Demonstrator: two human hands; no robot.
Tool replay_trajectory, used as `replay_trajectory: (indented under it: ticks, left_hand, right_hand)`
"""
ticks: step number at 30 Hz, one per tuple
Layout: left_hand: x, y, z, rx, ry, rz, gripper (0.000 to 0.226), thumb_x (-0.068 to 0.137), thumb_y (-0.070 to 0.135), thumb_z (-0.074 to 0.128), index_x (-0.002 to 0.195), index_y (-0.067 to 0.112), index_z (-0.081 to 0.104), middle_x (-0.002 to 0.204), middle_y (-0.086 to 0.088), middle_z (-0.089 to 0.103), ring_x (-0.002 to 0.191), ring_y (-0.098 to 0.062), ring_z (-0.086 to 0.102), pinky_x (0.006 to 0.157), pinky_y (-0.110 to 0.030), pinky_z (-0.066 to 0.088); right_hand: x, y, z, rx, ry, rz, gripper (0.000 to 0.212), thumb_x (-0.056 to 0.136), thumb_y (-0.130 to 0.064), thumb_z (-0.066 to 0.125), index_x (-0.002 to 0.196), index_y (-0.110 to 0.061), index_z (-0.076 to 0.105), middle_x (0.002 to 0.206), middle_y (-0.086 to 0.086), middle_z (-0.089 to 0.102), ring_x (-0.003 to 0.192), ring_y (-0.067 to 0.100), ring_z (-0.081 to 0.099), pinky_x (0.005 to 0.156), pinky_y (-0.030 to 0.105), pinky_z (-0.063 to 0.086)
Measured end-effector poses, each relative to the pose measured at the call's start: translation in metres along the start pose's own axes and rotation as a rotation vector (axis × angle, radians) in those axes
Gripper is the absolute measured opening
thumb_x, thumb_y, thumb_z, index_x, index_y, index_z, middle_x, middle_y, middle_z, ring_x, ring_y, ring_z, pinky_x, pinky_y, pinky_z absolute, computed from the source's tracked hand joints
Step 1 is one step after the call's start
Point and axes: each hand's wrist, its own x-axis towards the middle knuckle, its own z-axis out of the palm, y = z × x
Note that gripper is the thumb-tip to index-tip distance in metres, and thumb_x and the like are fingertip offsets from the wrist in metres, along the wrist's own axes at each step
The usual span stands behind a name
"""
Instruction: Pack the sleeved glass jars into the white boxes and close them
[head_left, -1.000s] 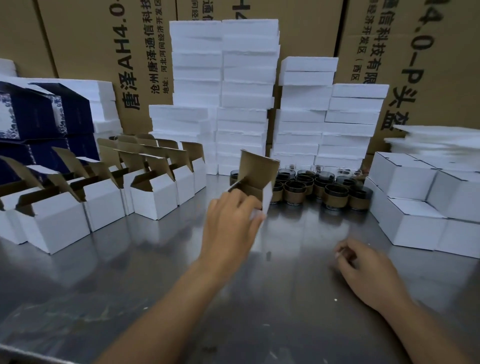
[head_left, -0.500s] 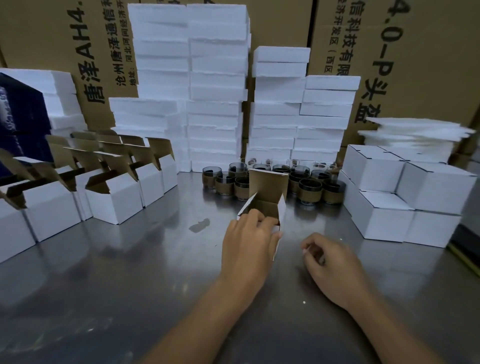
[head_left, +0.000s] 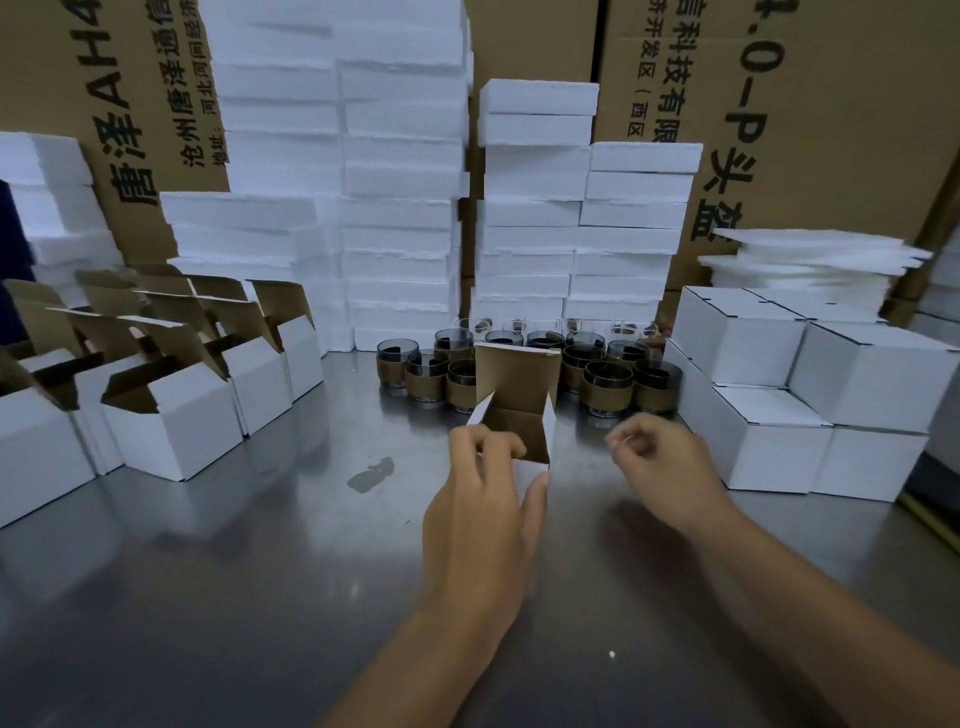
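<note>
My left hand (head_left: 483, 499) grips the open white box (head_left: 517, 415), thumb on its near right corner. At its 3 o'clock my right hand (head_left: 662, 462) is curled; whether it pinches anything I cannot tell. The sleeved jars (head_left: 608, 387) cluster at 12 o'clock just behind the box, the closed boxes (head_left: 779, 421) are stacked at 2 o'clock, and the other open boxes (head_left: 171, 421) stand at 9 o'clock.

left hand (head_left: 483, 499): fingers curled, gripping | right hand (head_left: 660, 457): fingers curled, raised

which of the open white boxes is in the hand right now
The lone open box at centre, just before the jars; the left hand grips its near side. The other open boxes stand untouched at left.
</note>
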Motion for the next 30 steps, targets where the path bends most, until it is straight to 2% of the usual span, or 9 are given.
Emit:
replay_trajectory:
  ticks: [3,7,10,14,17,19,22,27,30]
  left_hand:
    - [-0.002,-0.004,0.003,-0.034,-0.007,0.055,0.023,0.074,0.014,0.077,0.076,0.013,0.055,0.073,-0.002,0.053,0.05,-0.016,0.053,0.039,-0.025,0.047]
    - [-0.004,-0.01,0.009,-0.054,-0.056,0.159,0.027,0.075,0.016,0.076,0.067,0.017,0.05,0.058,0.006,0.048,0.048,-0.009,0.046,0.04,-0.024,0.043]
    - [-0.006,-0.012,0.013,-0.067,-0.109,0.217,0.023,0.075,0.022,0.068,0.065,0.019,0.047,0.056,0.009,0.047,0.047,-0.004,0.043,0.04,-0.019,0.041]
    - [-0.007,-0.013,0.017,-0.101,-0.211,0.225,0.023,0.075,0.03,0.065,0.067,0.024,0.045,0.056,0.013,0.049,0.048,0.001,0.036,0.044,-0.01,0.033]
    - [-0.009,-0.015,0.02,-0.129,-0.271,0.191,0.014,0.083,0.037,0.056,0.077,0.025,0.05,0.067,0.012,0.055,0.056,0.001,0.04,0.053,-0.015,0.043]
    - [-0.011,-0.016,0.021,-0.179,-0.314,0.17,0.015,0.087,0.041,0.048,0.088,0.026,0.051,0.08,0.011,0.058,0.066,-0.001,0.044,0.063,-0.021,0.047]
    - [-0.011,-0.016,0.019,-0.191,-0.348,0.186,0.014,0.092,0.041,0.045,0.1,0.03,0.049,0.088,0.016,0.051,0.076,-0.002,0.045,0.071,-0.021,0.046]
    - [-0.009,-0.014,0.015,-0.214,-0.376,0.149,0.009,0.093,0.037,0.046,0.1,0.033,0.048,0.084,0.021,0.043,0.073,-0.002,0.042,0.071,-0.017,0.042]
    - [-0.006,-0.014,0.016,-0.227,-0.356,0.076,0.01,0.094,0.034,0.047,0.103,0.033,0.05,0.085,0.021,0.043,0.073,-0.005,0.043,0.071,-0.011,0.037]
  right_hand:
    - [0.039,0.005,0.004,0.0,0.027,0.087,0.011,0.083,-0.019,0.06,0.084,-0.03,0.06,0.069,-0.012,0.058,0.074,0.017,0.059,0.071,0.03,0.047]
    - [0.071,0.004,0.014,-0.028,-0.013,0.199,0.053,0.083,-0.016,0.058,0.133,-0.025,0.042,0.103,0.01,0.06,0.085,0.026,0.058,0.079,0.037,0.051]
    - [0.084,0.004,0.021,-0.007,-0.053,0.302,0.068,0.083,-0.016,0.059,0.144,-0.027,0.03,0.132,0.018,0.046,0.104,0.033,0.055,0.092,0.043,0.048]
    - [0.088,0.005,0.028,0.014,-0.095,0.363,0.055,0.085,-0.014,0.059,0.136,-0.024,0.042,0.137,0.018,0.036,0.097,0.031,0.054,0.09,0.04,0.049]
    - [0.083,0.003,0.029,0.007,0.007,0.324,0.035,0.084,-0.015,0.065,0.116,-0.018,0.053,0.129,0.017,0.04,0.088,0.026,0.051,0.079,0.034,0.049]
    - [0.076,0.004,0.029,0.015,0.042,0.29,0.022,0.082,-0.017,0.069,0.097,-0.015,0.054,0.117,0.015,0.051,0.081,0.022,0.053,0.067,0.025,0.045]
    - [0.061,0.006,0.027,0.109,0.039,0.284,0.029,0.08,-0.021,0.073,0.076,-0.012,0.046,0.087,0.008,0.056,0.065,0.016,0.05,0.046,0.017,0.04]
    - [0.032,-0.008,0.018,0.201,0.08,0.233,0.028,0.077,-0.026,0.076,0.076,-0.018,0.05,0.076,-0.004,0.053,0.071,0.011,0.049,0.056,0.021,0.036]
    - [0.006,-0.026,0.013,0.485,0.2,0.272,0.043,0.072,-0.028,0.08,0.103,-0.023,0.049,0.09,-0.01,0.055,0.082,0.003,0.053,0.067,0.015,0.039]
